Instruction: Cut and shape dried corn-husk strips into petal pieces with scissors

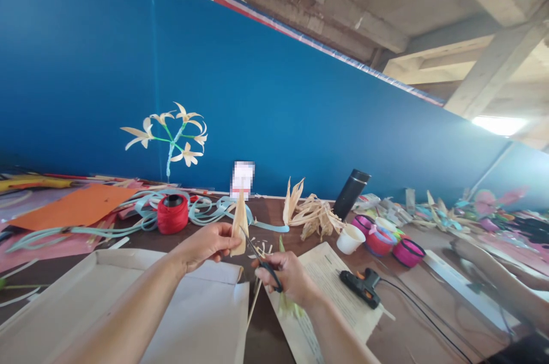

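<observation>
My left hand [215,241] pinches a pale dried corn husk [240,220] near its lower end, with the pointed tip upward. In my right hand [285,275] is a pair of black-handled scissors [268,265], its blades pointing up and left to the husk's lower right edge. Whether the blades are cutting into the husk I cannot tell. Small pale scraps [262,248] lie on the table behind the scissors. A bunch of dried husks [317,215] lies farther back on the right. At the back left stands a flower stem [170,152] with several cream husk blossoms.
A shallow cardboard tray [206,309] lies under my left forearm. A printed sheet [332,278] carries a black glue gun [360,287] with a trailing cord. Beyond are a red spool [172,215], a white cup [350,239] and a black bottle [351,193]. Another person's arm [497,272] reaches in at right.
</observation>
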